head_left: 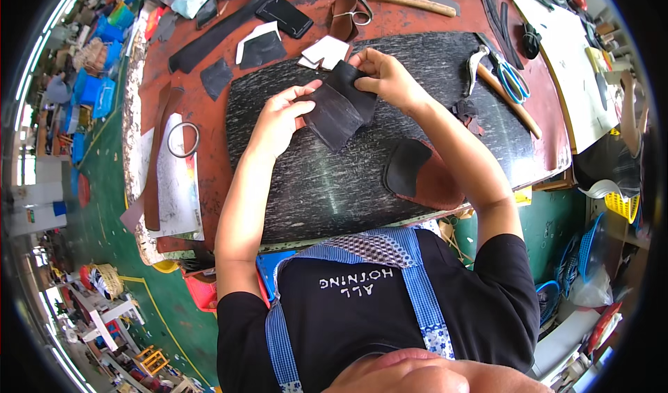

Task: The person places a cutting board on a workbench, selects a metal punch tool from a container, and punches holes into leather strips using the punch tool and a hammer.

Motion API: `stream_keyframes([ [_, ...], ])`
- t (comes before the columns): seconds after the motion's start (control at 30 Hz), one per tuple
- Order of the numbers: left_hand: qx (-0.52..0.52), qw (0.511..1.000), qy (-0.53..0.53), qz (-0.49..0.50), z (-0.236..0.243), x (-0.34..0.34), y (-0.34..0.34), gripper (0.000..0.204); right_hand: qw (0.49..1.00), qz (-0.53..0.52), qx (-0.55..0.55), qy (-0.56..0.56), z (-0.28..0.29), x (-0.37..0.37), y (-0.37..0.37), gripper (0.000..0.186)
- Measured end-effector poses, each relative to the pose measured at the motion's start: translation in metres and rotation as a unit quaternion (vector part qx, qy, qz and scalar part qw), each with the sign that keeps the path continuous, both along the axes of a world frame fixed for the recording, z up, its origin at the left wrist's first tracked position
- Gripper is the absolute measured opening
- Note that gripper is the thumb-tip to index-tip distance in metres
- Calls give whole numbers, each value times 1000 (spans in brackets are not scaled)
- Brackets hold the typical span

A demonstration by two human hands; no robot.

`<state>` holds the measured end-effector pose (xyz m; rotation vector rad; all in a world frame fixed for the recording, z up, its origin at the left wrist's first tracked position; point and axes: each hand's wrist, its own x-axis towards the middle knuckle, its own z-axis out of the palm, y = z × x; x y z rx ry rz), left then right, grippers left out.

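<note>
Above a speckled black board (299, 191), my two hands hold a piece of black leather (334, 118) that looks folded or made of two overlapping layers. My left hand (278, 118) pinches its left edge between thumb and fingers. At the upper right corner, my right hand (386, 80) grips it, thumb in front. White cut pieces (325, 51) lie just beyond the leather. A rounded black and brown leather piece (424, 174) rests on the board below my right forearm, which partly covers it.
A hammer (511, 97) and blue-handled scissors (511, 80) lie right on the board. Black scraps (217, 78), a wooden rod (410, 2) and dark strips (494, 21) surround it. A tape roll (184, 140) sits left on white sheets. Another person (612, 160) is at far right.
</note>
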<state>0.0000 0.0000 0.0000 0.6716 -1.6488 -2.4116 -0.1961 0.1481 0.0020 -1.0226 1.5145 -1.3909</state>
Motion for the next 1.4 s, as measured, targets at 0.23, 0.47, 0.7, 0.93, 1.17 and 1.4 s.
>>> stream_keyframes([
  [0.23, 128, 991, 28, 30, -12, 14, -15, 29, 996, 9, -14, -84, 0, 1, -17, 32],
  [0.47, -5, 998, -34, 46, -3, 31, -22, 30, 999, -7, 29, 26, -19, -14, -29, 29],
  [0.7, -164, 983, -60, 60, 17, 15, -69, 34, 944, -151, 79, 283, -13, -94, 5, 29],
  [0.93, -101, 993, -56, -23, 5, -27, -53, 33, 771, -199, 110, 595, 14, -110, -4, 31],
  [1.17, -108, 988, -107, -5, 2, 3, -45, 32, 792, 92, 93, 597, -16, -41, -126, 52],
  [1.4, -66, 993, -82, 50, -7, 4, -58, 33, 869, 130, 131, 460, 25, -56, -133, 62],
])
